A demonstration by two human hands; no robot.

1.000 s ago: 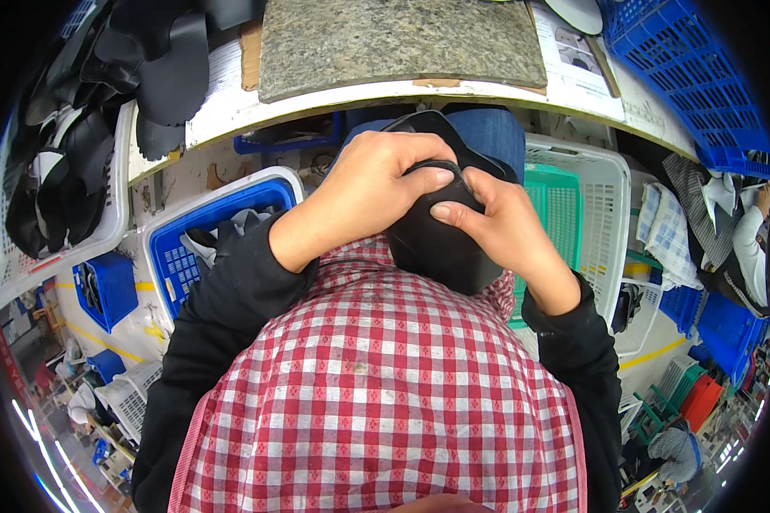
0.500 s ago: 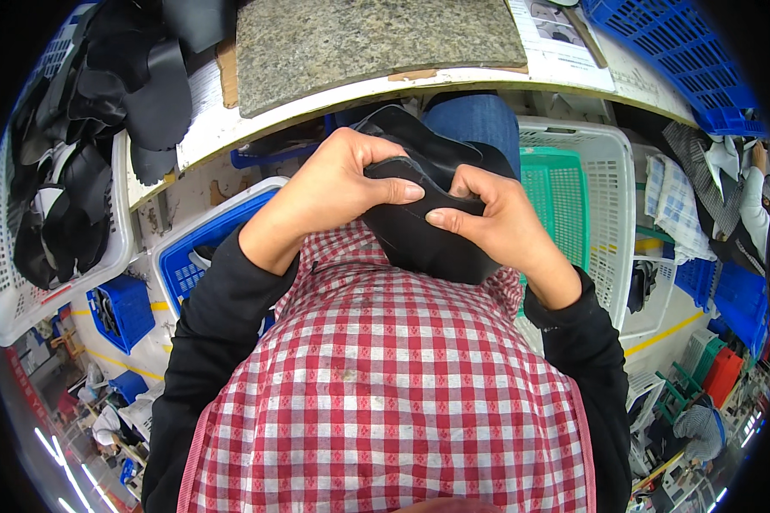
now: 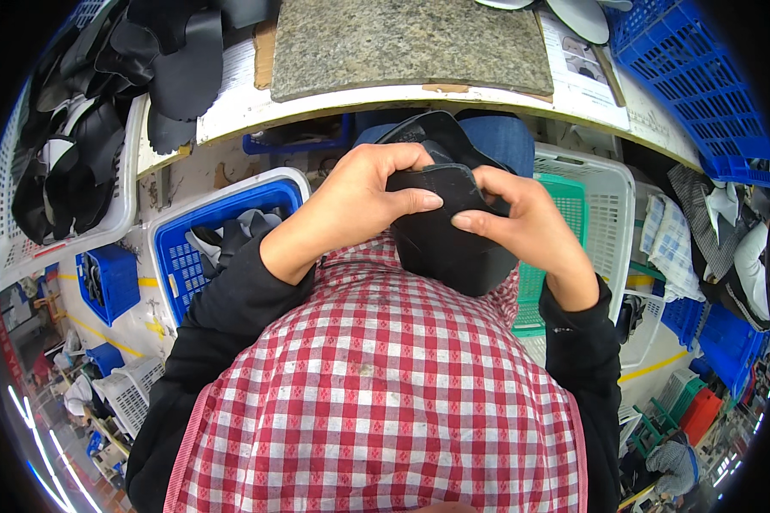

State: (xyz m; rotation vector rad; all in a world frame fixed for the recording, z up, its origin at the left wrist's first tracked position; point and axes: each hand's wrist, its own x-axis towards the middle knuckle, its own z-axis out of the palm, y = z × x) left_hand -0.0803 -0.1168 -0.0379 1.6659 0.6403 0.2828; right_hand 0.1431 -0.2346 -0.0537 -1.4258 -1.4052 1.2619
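Note:
Over my lap, both hands pinch the edge of a black leather shoe upper (image 3: 453, 256). My left hand (image 3: 359, 192) grips its left side, thumb on the near face and fingers behind the rim. My right hand (image 3: 530, 224) closes on the other side of the same rim, its thumb a short gap from the left thumb. Between the thumbs, a rounded tab of the edge stands up. Behind it rises the upper's far side, with a shinier inner face. The fingertips behind the leather are partly hidden.
Beyond my hands runs a white bench (image 3: 231, 120) bearing a speckled stone slab (image 3: 411, 47). Black leather pieces (image 3: 184, 73) are heaped at the left. A blue crate (image 3: 175, 274) stands at lower left, a white basket (image 3: 612, 205) with a green one at right.
The rim between my thumbs, bent inward before, now shows as a raised rounded tab. My hands and the upper sit slightly farther right and lower in view, and the whole view has shifted.

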